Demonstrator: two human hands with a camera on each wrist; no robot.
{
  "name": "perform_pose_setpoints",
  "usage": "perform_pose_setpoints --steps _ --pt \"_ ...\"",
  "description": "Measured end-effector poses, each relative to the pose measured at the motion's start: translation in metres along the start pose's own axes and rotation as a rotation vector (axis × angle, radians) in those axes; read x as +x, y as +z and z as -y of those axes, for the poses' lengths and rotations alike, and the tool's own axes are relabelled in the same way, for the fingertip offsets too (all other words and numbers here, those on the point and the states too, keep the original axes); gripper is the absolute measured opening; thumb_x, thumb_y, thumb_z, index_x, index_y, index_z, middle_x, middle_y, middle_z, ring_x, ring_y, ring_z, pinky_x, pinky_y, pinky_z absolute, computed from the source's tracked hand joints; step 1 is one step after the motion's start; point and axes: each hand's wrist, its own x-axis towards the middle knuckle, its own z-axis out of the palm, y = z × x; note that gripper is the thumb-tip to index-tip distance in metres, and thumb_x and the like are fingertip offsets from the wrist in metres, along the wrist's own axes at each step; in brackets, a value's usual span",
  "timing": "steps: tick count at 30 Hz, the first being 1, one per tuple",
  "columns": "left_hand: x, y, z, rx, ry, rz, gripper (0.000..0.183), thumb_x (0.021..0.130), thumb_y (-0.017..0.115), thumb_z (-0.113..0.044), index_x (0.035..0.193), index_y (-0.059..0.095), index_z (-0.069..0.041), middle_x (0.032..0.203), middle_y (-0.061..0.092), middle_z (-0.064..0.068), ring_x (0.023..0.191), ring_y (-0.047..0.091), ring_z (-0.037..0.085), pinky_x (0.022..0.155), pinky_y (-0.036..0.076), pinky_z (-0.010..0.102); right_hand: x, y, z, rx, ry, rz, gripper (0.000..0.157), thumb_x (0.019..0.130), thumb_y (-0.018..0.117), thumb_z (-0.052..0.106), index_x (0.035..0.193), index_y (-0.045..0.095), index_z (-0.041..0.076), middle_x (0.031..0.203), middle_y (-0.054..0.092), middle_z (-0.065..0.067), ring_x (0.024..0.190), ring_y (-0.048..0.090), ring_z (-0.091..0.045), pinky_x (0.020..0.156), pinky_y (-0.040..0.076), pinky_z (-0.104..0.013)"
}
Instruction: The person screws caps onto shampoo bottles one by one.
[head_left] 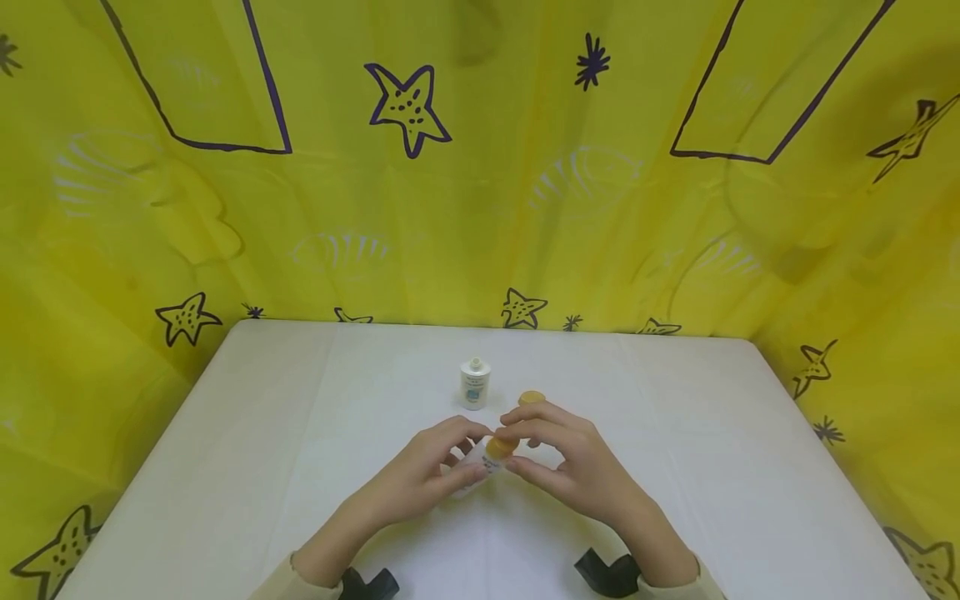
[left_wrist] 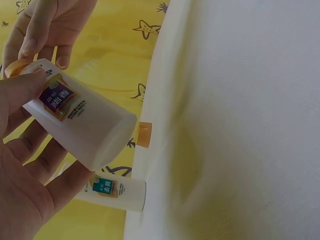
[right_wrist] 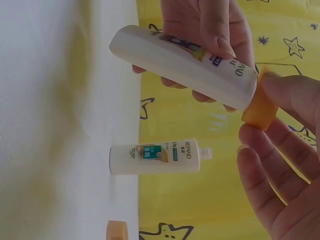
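Left hand [head_left: 420,471] first: thumb across the label, fingers round behind, a firm grip on the purple-labelled REPAND bottle [right_wrist: 182,65]. That bottle is front and centre over the surface [head_left: 652,408], seemingly raised off it, tilted, its neck end leaning toward 1 o'clock. Up at the neck sits an orange cap [right_wrist: 261,104], and here's the right hand [head_left: 581,458], coming in from 4 o'clock, thumb and fingertips pinching the cap's rim. So the hands work together, one on body, one on cap, and the step looks like cap handling; which way it turns, I can't tell.

To do it well, I'd say: keep the left hold steady without squeezing, since a plastic body could give and push liquid up. Keep cap and neck in one line, turn from the rim with even pressure, and watch for a crooked thread.

Around them, left to right: at 12 o'clock beyond the held bottle, a teal-labelled bottle [head_left: 474,387] stands upright, its nozzle [right_wrist: 205,153] bare. At 1 o'clock, a loose orange cap [head_left: 532,397] lies on the surface, just past the right fingers; they partly screen it from above, and a careless sweep could knock it. Behind everything hangs a yellow starfish-print curtain [head_left: 480,208], well out of the way.
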Motion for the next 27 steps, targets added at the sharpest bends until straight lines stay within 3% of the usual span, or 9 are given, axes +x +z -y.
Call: perform_pose_setpoints --steps 15,20,27 --pt "0.0013 -0.0022 0.0033 -0.025 0.023 -0.018 0.025 0.101 0.061 -0.025 0.124 0.059 -0.017 0.117 0.063 -0.001 0.098 0.065 0.017 0.080 0.058 0.029 0.0016 -0.0015 0.0055 0.019 -0.026 0.002 0.030 0.083 0.078 0.003 0.110 0.073 0.016 0.119 0.066 0.000 0.099 0.065 -0.012 0.072 0.057 -0.022" --pt "0.0007 -0.0018 0.0034 -0.035 -0.002 -0.008 0.025 0.101 0.061 -0.026 0.124 0.060 -0.018 0.117 0.064 -0.002 0.099 0.065 0.016 0.081 0.058 0.028 0.0021 -0.0012 0.0049 -0.008 -0.059 -0.010 0.033 0.081 0.078 -0.003 0.107 0.073 0.017 0.117 0.066 0.000 0.100 0.067 -0.013 0.078 0.055 -0.018" --pt "0.0004 -0.0031 0.0031 -0.041 0.005 -0.001 0.026 0.101 0.060 -0.025 0.126 0.061 -0.018 0.117 0.065 -0.003 0.099 0.064 0.014 0.081 0.058 0.029 0.0012 -0.0028 0.0038 -0.033 -0.030 0.008 0.032 0.081 0.080 0.004 0.109 0.073 0.018 0.119 0.066 0.002 0.106 0.065 -0.015 0.086 0.052 -0.015"
